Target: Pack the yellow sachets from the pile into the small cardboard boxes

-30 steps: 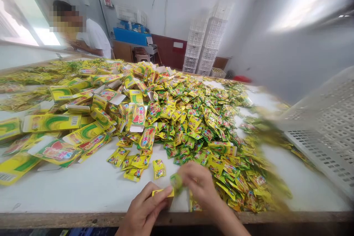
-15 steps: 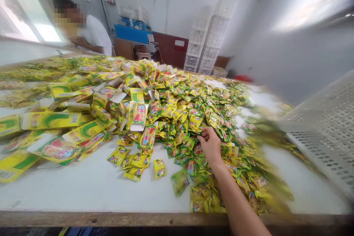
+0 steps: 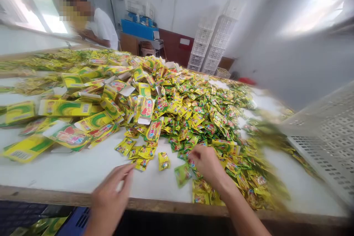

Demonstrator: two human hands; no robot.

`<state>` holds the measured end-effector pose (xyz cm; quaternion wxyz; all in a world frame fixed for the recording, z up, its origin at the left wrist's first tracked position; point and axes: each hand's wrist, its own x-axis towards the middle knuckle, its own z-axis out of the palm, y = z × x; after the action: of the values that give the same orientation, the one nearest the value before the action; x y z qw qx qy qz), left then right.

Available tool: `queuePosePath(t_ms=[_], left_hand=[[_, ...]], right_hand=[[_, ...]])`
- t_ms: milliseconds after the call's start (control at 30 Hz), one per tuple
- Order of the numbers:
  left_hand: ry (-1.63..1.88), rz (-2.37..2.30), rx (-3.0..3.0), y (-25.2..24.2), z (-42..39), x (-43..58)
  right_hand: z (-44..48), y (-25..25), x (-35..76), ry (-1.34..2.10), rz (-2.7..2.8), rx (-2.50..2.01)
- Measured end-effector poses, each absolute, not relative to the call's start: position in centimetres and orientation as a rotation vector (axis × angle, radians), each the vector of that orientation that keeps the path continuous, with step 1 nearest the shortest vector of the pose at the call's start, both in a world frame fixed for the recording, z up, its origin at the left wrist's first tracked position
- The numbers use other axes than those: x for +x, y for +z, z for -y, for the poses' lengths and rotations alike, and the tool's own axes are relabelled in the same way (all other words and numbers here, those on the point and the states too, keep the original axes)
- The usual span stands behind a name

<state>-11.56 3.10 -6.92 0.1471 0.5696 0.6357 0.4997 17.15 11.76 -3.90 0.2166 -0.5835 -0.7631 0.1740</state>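
Observation:
A big heap of small yellow-green sachets (image 3: 204,114) covers the white table (image 3: 83,169). My right hand (image 3: 206,162) rests on the near edge of the heap, fingers curled over a few sachets; what it grips is hidden. My left hand (image 3: 110,191) hovers over the table's front edge, fingers stretched toward loose sachets (image 3: 141,155), blurred by motion, holding nothing that I can see. A single sachet (image 3: 163,160) lies between the two hands.
Flat and folded yellow cartons (image 3: 66,108) lie at the left. A white perforated crate (image 3: 326,136) stands at the right. A person in a white shirt (image 3: 101,29) works at the far left. White crates (image 3: 212,40) are stacked by the back wall. A blue crate (image 3: 80,221) sits below the table edge.
My right hand has drawn back from the heap's middle to its near edge. My left hand has come back into view over the front edge.

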Motion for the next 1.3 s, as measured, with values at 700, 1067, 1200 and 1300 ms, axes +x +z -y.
queuePosePath(t_ms=[700,1067,1200,1300], left_hand=[[1.225,-1.466,2.346,-10.2,-5.0,-3.2],[1.340,-1.455,2.295,-7.6,-6.4,-4.8],[1.316,-2.054,1.963,-5.1,-12.0,-6.5],[1.169,-2.160,1.884,-4.6,-16.4,-6.6]], right_hand=[[-10.0,-7.8,10.6,1.252,1.158,-1.403],[-8.1,-6.4,13.9,1.213,1.741,-1.223],[-4.9,-5.6,14.2,1.065,2.422,-1.050],[-3.0,-5.8,13.7,1.075,2.290,-1.157]])
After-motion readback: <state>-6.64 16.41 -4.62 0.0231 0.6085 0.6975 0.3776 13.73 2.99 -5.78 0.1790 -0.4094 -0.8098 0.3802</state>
